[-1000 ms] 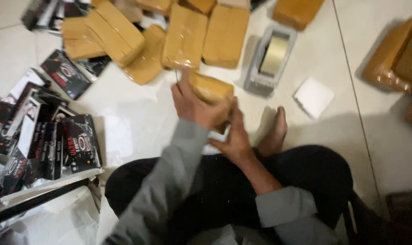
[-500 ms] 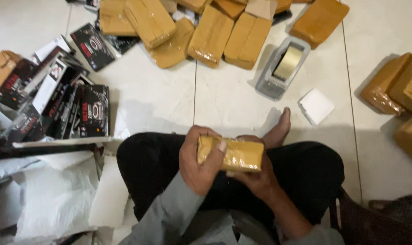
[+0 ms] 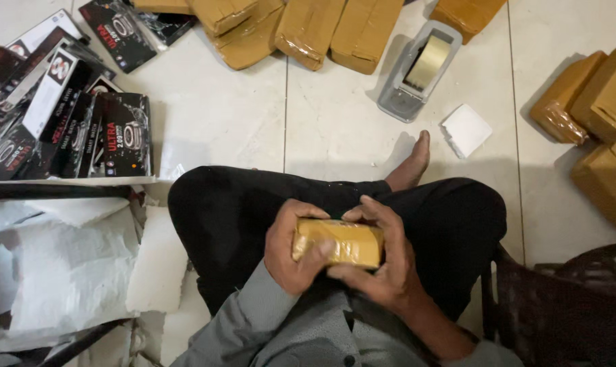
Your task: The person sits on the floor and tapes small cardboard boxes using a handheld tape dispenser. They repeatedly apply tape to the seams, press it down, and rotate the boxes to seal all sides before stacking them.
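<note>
Held taped brown parcel over my lap, between both hands. Left hand gripped parcel's left end, fingers curled shut round it, thumb on front face. Right hand cupped right end, fingers bent over top edge. Judged best: press tape flat along edges, keep parcel level. Tape dispenser sat well apart on tiled floor.
</note>
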